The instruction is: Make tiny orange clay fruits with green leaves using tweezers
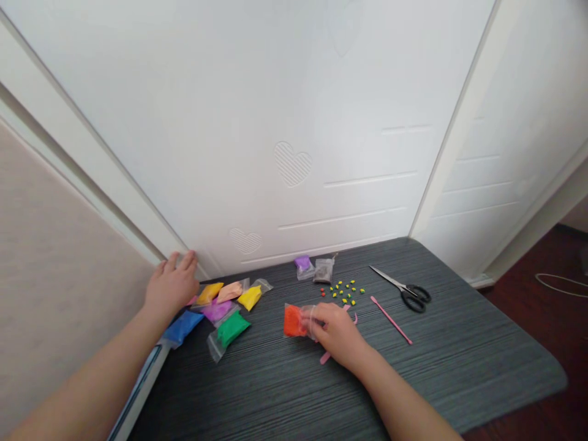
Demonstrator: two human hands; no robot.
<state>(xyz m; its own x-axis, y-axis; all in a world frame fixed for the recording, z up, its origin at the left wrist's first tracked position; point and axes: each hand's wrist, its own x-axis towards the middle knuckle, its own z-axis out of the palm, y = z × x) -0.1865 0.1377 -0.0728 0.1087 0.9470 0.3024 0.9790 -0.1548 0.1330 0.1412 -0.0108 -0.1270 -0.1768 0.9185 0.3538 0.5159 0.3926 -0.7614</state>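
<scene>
At least nine bags [233,328], one pair of scissors [405,288]
About a dozen yellow-green bits [340,293] and two red ones [322,294] are seen; one pink tool [392,320] is fully shown, others [325,358] partly covered.

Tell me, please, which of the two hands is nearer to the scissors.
Right. The right hand, holding the orange packet, is left of the scissors and closer to the camera; the left hand is much farther left, beyond the green packet.

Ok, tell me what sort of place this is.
Probably a craft corner in a home: a dark wood-grained table, a white heart-embossed panel behind it, and clear plastic bags of brightly coloured, clay-like material.
</scene>
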